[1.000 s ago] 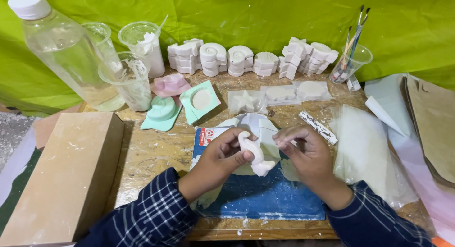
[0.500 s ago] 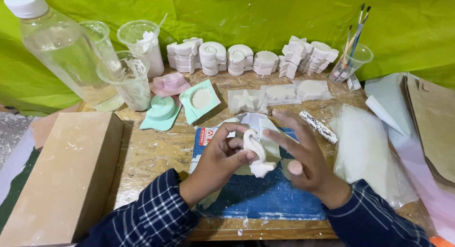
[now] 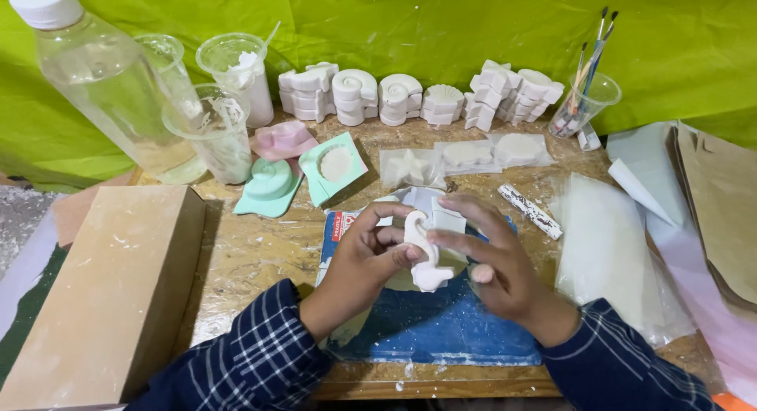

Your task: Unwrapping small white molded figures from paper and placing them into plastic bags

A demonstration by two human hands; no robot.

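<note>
Left hand [image 3: 371, 257] has its fingers curled snug around a small white plaster figure [image 3: 426, 253], thumb and fingertips pinching it upright above the blue mat [image 3: 441, 324]. Right hand [image 3: 497, 265] is mostly open, fingers spread and loosely extended, fingertips just brushing the figure's side rather than gripping it. All of this sits over the chipboard table [image 3: 252, 253], with a mint green mould [image 3: 270, 186] and a row of white castings [image 3: 418, 95] further back.
</note>
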